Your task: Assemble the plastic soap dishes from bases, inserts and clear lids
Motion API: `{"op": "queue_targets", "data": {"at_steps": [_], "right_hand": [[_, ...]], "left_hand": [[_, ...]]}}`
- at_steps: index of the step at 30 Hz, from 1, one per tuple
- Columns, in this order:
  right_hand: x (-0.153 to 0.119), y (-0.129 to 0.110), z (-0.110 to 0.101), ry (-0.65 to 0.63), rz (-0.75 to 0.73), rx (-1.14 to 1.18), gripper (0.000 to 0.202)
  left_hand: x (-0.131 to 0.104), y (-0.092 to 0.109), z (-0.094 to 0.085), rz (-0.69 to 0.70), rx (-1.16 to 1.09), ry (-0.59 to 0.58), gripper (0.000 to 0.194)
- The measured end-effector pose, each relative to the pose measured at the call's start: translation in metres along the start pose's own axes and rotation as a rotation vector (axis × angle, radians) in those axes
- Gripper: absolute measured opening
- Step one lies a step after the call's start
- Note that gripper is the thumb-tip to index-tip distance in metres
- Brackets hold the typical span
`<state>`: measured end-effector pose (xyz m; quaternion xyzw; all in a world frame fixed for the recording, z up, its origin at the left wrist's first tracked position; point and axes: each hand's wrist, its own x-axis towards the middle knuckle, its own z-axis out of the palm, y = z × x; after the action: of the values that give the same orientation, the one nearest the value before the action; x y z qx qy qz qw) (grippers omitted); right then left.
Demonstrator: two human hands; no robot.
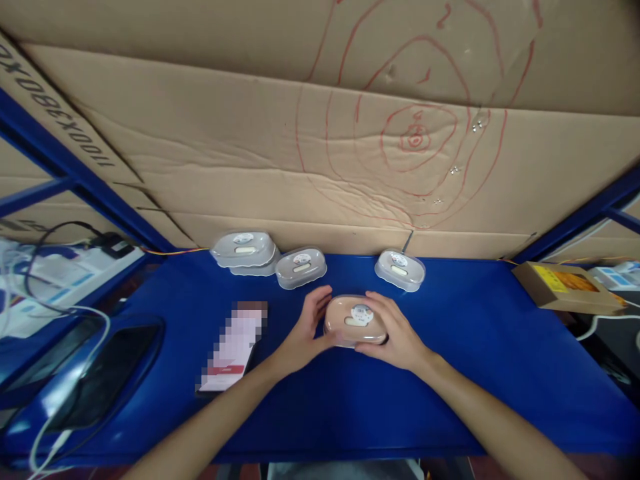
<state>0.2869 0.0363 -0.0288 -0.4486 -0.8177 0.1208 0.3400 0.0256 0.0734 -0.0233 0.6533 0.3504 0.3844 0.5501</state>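
On blue tabletop, one pink case is held between left hand and right hand; even pressure is needed. Beyond them, grey cases are seen.

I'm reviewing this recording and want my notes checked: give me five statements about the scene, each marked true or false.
1. The left hand and right hand are both at the oval case. True.
2. The left hand rests away from the case. False: its fingers and thumb are around the case's side.
3. The phone lies on the blue table. True.
4. The phone is right of the case. False: it is to the left.
5. The cardboard bears red rings. True.
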Motion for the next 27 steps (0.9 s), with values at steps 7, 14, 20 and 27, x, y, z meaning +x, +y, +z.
{"op": "queue_targets", "data": {"at_steps": [7,14,20,27], "right_hand": [[-0.007,-0.008,0.005,0.131,-0.068,0.052,0.093],[-0.006,-0.008,0.007,0.110,-0.013,0.062,0.087],[-0.005,-0.001,0.013,0.054,0.037,0.062,0.081],[-0.007,0.002,0.010,0.025,0.047,0.121,0.076]], "left_hand": [[-0.003,0.020,0.011,-0.307,-0.334,0.135,0.057],[-0.004,0.013,0.006,-0.276,-0.306,0.097,0.048],[-0.004,0.009,-0.009,-0.102,-0.151,-0.054,0.066],[-0.013,0.007,-0.009,0.201,0.371,-0.266,0.101]]}}
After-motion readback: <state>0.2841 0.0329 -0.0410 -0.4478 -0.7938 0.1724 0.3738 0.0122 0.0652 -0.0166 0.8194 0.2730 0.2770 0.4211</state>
